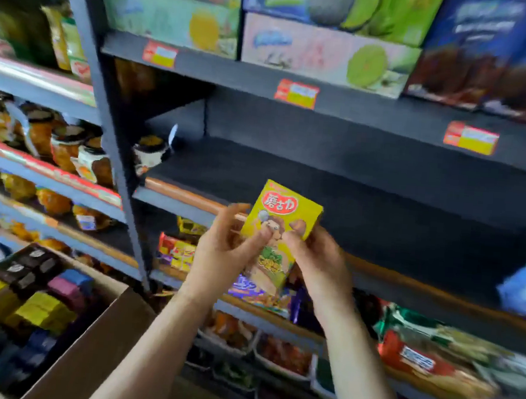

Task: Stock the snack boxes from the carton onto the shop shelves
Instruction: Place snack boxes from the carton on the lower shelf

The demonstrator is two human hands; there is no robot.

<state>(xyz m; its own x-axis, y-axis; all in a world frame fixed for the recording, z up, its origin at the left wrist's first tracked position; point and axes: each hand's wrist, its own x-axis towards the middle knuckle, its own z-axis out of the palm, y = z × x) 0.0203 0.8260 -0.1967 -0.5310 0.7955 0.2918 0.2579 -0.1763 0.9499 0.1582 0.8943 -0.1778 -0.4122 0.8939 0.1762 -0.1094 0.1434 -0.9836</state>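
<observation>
While both hands hold one yellow snack box (279,232) upright in the middle of the frame, the dark shelf (367,192) behind it looks bare. The left hand (225,253) pinches the box's left edge, and the right hand (316,261) curls around its right side. At the lower left, the carton (89,352) is full of boxes, so I judge the stocking has hardly begun.
</observation>
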